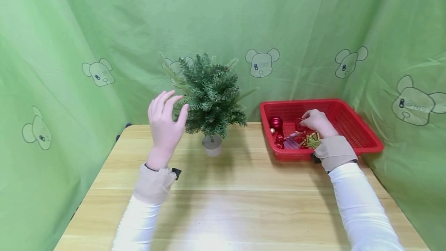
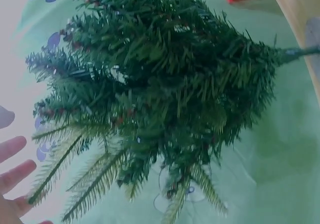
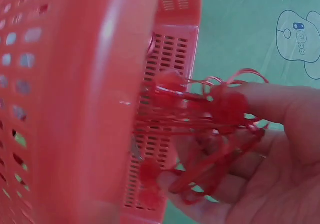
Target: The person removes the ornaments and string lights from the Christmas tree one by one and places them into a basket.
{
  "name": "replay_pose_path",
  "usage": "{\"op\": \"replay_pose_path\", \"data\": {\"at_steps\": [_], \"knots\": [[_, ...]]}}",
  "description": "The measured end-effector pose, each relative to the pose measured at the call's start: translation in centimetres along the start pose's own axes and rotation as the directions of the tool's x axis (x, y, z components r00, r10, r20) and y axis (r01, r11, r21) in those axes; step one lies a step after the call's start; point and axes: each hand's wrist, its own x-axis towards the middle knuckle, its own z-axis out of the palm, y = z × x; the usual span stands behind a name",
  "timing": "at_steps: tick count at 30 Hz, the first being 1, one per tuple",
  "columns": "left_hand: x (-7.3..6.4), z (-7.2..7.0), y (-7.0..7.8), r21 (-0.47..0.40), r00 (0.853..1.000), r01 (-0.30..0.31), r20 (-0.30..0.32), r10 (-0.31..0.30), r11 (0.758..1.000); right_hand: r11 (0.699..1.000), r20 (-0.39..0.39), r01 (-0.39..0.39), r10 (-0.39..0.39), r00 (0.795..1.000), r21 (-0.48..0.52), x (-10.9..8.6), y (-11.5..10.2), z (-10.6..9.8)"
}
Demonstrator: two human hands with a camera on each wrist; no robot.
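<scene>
My left hand [image 1: 165,121] is raised at the left side of a small artificial Christmas tree [image 1: 210,96], fingers spread in a loose curve and holding nothing. In the left wrist view, its fingers [image 2: 17,176] appear beside the pale green branch tips. The right hand [image 1: 317,122] is inside a red plastic basket [image 1: 364,146]. It grips a tangled bundle of thin red cords [image 3: 195,119] with shiny red pieces on them, with loops sticking out between thumb and fingers. The lower end of the bundle is hidden behind the basket's rim in the right wrist view.
In the basket also lie a large red ball ornament [image 1: 276,122], smaller red balls [image 1: 279,143], a gold star ornament [image 1: 311,140] and a clear plastic packet [image 1: 292,143]. The tree stands in a whitish pot [image 1: 211,145] on a wooden table [image 1: 223,196]. Green curtains [image 1: 209,11] enclose the table.
</scene>
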Motion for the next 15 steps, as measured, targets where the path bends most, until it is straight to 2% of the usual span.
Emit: {"op": "replay_pose_path", "data": {"at_steps": [7, 10, 15], "knots": [[0.3, -1.8, -0.8, 0.008, 0.998, -0.049, -0.025, 0.05, 0.999, 0.999, 0.086, 0.004, 0.0, 0.996, -0.053, -0.2, -0.4, -0.7], [0.2, -2.6, -1.3, 0.021, 0.998, -0.055, -0.008, 0.056, 0.998, 0.997, 0.106, 0.018, -0.01, 0.994, -0.072, -0.2, -0.6, -1.1], [-0.2, -3.7, -2.4, 0.062, 0.998, -0.061, 0.03, 0.06, 0.996, 0.993, 0.128, 0.083, -0.072, 0.989, -0.088, -0.4, -1.2, -1.8]]}}
